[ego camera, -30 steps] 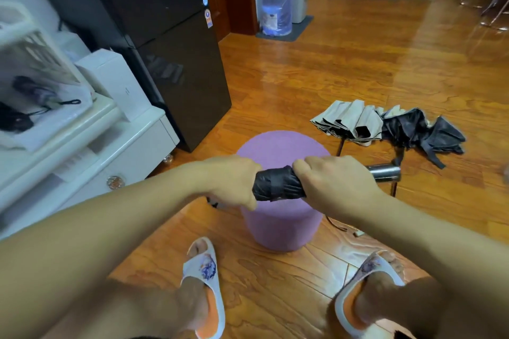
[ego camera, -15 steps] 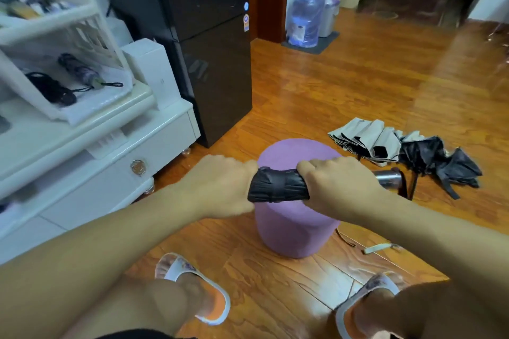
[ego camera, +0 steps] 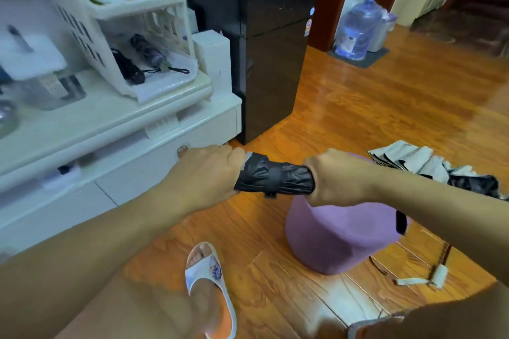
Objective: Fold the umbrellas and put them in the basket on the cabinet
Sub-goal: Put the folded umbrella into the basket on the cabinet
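Note:
A folded black umbrella (ego camera: 275, 177), strapped shut, lies level between both hands. My left hand (ego camera: 205, 173) grips its left end and my right hand (ego camera: 338, 176) grips its right end. On the white cabinet (ego camera: 115, 124) at the left stands a cream basket (ego camera: 154, 25) with two folded dark umbrellas (ego camera: 137, 59) in its lower shelf. An unfolded grey and black umbrella (ego camera: 429, 166) lies on the floor at the right, behind my right arm.
A purple round stool (ego camera: 336, 239) stands below my right hand. A black fridge (ego camera: 264, 44) rises beside the cabinet, with a white box (ego camera: 213, 59) between them. A water bottle (ego camera: 358, 29) stands by the far doorway. My slippered left foot (ego camera: 210, 283) rests on the wooden floor.
My view has swung left and up toward the cabinet and basket. Both hands still hold the folded black umbrella, now left of the stool instead of over it.

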`<action>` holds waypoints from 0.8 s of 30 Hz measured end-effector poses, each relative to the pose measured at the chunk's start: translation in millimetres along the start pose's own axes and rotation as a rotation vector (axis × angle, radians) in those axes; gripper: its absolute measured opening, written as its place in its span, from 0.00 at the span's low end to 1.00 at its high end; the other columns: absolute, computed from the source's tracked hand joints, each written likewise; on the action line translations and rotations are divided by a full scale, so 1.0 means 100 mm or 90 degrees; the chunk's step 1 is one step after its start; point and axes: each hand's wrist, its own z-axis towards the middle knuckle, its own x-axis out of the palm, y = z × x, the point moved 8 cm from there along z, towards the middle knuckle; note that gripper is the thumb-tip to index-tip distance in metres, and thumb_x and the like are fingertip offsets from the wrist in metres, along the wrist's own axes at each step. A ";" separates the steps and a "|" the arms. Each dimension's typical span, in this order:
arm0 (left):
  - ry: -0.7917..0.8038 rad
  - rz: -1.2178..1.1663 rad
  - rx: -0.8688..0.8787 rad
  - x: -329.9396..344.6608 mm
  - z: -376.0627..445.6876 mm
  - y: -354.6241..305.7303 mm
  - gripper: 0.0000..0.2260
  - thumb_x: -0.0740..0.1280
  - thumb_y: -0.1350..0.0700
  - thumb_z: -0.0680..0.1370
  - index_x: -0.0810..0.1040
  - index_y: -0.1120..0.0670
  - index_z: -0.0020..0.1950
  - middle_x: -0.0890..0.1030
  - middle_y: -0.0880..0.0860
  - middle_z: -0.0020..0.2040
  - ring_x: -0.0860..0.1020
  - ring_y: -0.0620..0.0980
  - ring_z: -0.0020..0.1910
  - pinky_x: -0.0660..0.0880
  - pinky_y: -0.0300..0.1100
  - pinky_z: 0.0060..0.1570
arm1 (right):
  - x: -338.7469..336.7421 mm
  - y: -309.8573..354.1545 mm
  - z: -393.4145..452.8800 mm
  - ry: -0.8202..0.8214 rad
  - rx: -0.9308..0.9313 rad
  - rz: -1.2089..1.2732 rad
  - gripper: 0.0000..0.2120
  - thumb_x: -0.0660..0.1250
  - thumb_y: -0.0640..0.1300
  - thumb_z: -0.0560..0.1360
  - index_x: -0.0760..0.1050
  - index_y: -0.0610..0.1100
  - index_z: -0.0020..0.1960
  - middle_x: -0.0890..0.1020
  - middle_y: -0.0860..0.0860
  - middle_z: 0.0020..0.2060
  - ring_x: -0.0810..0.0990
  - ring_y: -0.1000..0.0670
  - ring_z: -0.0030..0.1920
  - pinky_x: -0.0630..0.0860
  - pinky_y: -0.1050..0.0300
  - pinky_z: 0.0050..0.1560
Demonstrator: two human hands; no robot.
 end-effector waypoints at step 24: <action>-0.254 -0.621 -0.945 0.72 -1.11 2.91 0.15 0.67 0.58 0.78 0.77 0.52 0.65 0.81 0.57 0.50 0.81 0.60 0.49 0.80 0.58 0.55 | -0.25 0.04 2.02 -0.018 0.101 0.583 0.09 0.72 0.41 0.77 0.73 0.41 0.43 0.71 0.47 0.27 0.67 0.50 0.23 0.64 0.57 0.25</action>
